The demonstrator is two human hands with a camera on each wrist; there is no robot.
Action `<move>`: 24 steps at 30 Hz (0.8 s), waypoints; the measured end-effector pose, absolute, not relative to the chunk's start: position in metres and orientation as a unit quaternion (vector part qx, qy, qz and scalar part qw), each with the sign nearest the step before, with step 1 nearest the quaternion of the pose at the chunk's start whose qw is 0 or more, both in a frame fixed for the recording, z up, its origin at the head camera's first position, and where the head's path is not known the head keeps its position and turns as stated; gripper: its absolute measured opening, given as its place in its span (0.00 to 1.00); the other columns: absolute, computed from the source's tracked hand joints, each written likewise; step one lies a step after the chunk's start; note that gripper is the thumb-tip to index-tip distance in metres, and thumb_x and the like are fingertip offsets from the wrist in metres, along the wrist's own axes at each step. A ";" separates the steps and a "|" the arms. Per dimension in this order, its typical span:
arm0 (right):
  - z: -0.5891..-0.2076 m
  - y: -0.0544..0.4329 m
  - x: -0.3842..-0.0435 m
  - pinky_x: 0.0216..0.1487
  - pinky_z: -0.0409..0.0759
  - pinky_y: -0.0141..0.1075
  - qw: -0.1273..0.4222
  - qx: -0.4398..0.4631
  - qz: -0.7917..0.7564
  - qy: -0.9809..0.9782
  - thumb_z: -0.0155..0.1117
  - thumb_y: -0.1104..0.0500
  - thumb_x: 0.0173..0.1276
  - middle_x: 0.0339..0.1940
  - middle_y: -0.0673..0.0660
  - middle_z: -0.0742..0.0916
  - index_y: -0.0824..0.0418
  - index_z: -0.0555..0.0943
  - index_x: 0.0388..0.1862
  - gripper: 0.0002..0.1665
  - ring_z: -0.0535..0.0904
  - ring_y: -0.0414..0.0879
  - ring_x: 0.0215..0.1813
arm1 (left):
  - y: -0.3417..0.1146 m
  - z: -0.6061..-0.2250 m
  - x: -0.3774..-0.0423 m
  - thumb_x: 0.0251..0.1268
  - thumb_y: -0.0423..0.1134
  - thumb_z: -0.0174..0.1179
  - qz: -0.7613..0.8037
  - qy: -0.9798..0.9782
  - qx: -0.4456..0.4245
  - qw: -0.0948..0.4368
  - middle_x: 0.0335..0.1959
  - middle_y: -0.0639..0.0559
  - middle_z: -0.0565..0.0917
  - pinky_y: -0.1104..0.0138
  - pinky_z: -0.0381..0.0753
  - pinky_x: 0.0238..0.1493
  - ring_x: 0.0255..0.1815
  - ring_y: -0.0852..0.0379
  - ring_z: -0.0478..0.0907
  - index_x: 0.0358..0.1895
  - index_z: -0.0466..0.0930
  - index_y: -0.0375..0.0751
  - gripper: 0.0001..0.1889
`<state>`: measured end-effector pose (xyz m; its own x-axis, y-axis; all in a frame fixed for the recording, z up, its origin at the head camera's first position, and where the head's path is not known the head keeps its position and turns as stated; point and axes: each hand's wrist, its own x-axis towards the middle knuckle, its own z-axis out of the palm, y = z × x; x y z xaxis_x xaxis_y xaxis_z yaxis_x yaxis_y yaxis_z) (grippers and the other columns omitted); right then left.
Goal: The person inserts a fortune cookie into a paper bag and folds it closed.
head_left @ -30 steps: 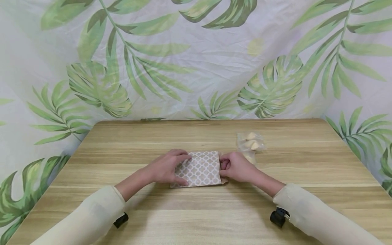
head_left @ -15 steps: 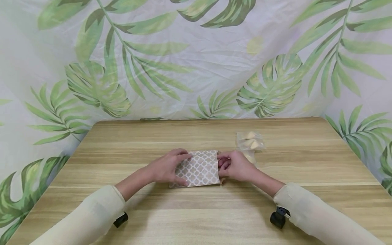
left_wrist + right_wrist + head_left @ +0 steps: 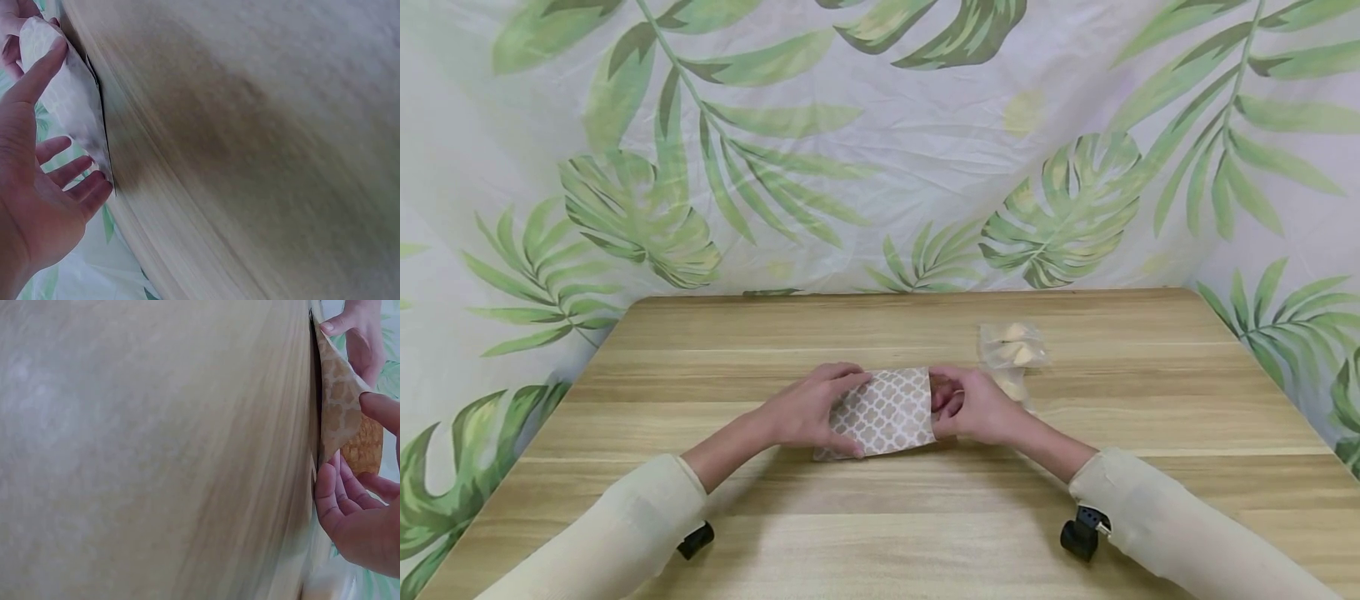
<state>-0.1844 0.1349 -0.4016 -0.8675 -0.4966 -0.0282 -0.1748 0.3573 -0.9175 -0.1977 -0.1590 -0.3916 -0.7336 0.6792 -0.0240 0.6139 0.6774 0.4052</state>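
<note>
A flat paper bag [image 3: 887, 408] with a beige and white lattice pattern lies across the middle of the table. My left hand [image 3: 808, 408] holds its left part, thumb at the near edge and fingers along the far edge. At the right end, my right hand [image 3: 981, 406] grips the bag's mouth, with the thumb and curled fingers at the rim. The right wrist view shows the mouth bowed up, and a textured orange-brown surface [image 3: 370, 447] between the fingers. The bag [image 3: 69, 94] rises in a curve under the left thumb in the left wrist view.
Behind the right hand lie clear plastic packets [image 3: 1018, 346] with tan folded pieces like fortune cookies; one is partly hidden by the hand. The wooden table [image 3: 880, 533] ends at a leaf-print cloth [image 3: 925, 167]. Black wrist cameras hang under both sleeves.
The bag's right end has lifted and bowed, and its mouth has drawn slightly left. The right hand has shifted a little left with its fingers spread wider at the rim; the left hand stays put.
</note>
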 end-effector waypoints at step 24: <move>-0.399 0.133 -0.179 0.38 0.82 0.30 0.133 -0.183 -0.539 0.811 0.76 0.73 0.53 0.44 0.65 0.85 0.74 0.66 0.76 0.50 0.82 0.43 0.35 | -0.161 -0.399 -0.198 0.43 0.63 0.80 0.217 0.905 0.360 0.061 0.76 0.34 0.68 0.41 0.66 0.73 0.76 0.35 0.64 0.77 0.65 0.34 0.60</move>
<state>-0.1793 0.1334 -0.3987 -0.8972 -0.4413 -0.0190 -0.1536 0.3521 -0.9233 -0.1981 -0.1611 -0.3988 -0.7333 0.6784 0.0458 0.6252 0.6463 0.4376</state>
